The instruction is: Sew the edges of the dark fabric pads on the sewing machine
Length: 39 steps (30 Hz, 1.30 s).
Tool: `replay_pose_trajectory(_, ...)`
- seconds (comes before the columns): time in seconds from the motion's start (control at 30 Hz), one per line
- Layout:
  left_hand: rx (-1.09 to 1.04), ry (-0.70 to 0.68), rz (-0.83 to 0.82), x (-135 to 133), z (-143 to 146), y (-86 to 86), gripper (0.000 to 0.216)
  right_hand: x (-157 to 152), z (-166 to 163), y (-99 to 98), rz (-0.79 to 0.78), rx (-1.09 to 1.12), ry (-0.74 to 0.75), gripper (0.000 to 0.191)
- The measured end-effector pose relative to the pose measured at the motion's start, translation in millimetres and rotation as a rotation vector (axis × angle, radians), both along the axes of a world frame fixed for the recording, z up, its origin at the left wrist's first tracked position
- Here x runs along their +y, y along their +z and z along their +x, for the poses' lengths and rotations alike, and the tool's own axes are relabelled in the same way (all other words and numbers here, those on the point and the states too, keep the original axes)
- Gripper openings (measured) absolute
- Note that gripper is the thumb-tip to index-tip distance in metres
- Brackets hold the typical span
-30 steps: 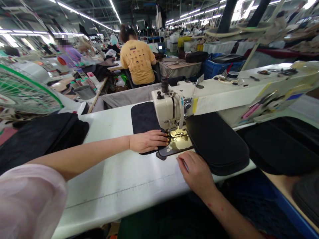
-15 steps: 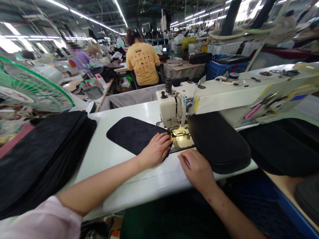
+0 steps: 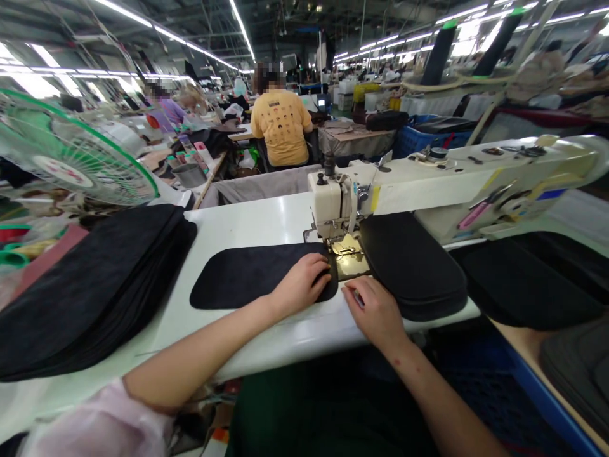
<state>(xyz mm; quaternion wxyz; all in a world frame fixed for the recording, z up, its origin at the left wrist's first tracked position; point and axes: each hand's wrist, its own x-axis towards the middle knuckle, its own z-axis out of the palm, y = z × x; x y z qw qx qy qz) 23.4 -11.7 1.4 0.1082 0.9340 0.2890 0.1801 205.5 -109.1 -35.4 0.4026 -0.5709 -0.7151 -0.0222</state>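
A black fabric panel (image 3: 242, 276) with rounded corners lies flat on the white table, its right end by the presser foot of the sewing machine (image 3: 328, 209). My left hand (image 3: 307, 276) rests on that right end, just in front of the needle area, fingers bent but apart, not gripping. My right hand (image 3: 373, 311) sits at the table's front edge, curled, thumb and forefinger close together. A small greyish patch shows inside its curl; I cannot make out what it is. To its right lies a stack of black panels (image 3: 412, 263), beside the metal needle plate (image 3: 353, 265).
A thick pile of black pieces (image 3: 95, 292) covers the table's left side, with a green fan (image 3: 71, 152) behind. More black panels (image 3: 533, 279) lie at right, above a blue crate (image 3: 495, 381). A co-worker in a yellow shirt (image 3: 283, 127) sits ahead.
The panel has turned so its long edge lies nearer parallel to the table front, and its near right corner now shows. My left hand stays on it. My right hand has hardly moved.
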Motion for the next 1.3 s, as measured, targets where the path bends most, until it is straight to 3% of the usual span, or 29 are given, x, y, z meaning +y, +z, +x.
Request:
replay_pose_trajectory(0.1, 0.151, -0.330, 0.044, 13, -28, 13.1, 0.035, -1, -1, 1.6, -0.001, -0.010, 0.009, 0.017)
replay_pose_trajectory(0.2, 0.259, -0.450, 0.060, 24, -38, 20.0, 0.045, -1, -2, 2.2, -0.009, -0.014, -0.007, 0.016)
replay_pose_trajectory(0.33, 0.254, -0.560, -0.021, 39, -36, 19.9, 0.050, -2, -2, 1.9, -0.022, 0.027, -0.002, 0.014)
replay_pose_trajectory(0.5, 0.249, -0.540, -0.044, 60, -32, 14.9, 0.050, -1, -3, 1.2, -0.034, 0.019, -0.008, 0.014)
replay_pose_trajectory(0.77, 0.206, -0.295, -0.027, 67, -19, 6.6, 0.047, -2, -3, 1.0, -0.051, 0.024, -0.026, 0.016)
replay_pose_trajectory(1.0, 0.201, -0.598, -0.072, 93, -26, 23.6, 0.046, 0, -4, 1.6, -0.047, 0.032, -0.017, 0.017)
replay_pose_trajectory(1.17, 0.219, -0.641, -0.091, 99, -24, 20.6, 0.048, 1, -4, -0.5, -0.052, 0.028, -0.024, 0.015)
replay_pose_trajectory(1.3, 0.192, -0.566, -0.056, 92, -23, 15.2, 0.047, 1, -3, -1.5, -0.056, 0.041, -0.014, 0.016)
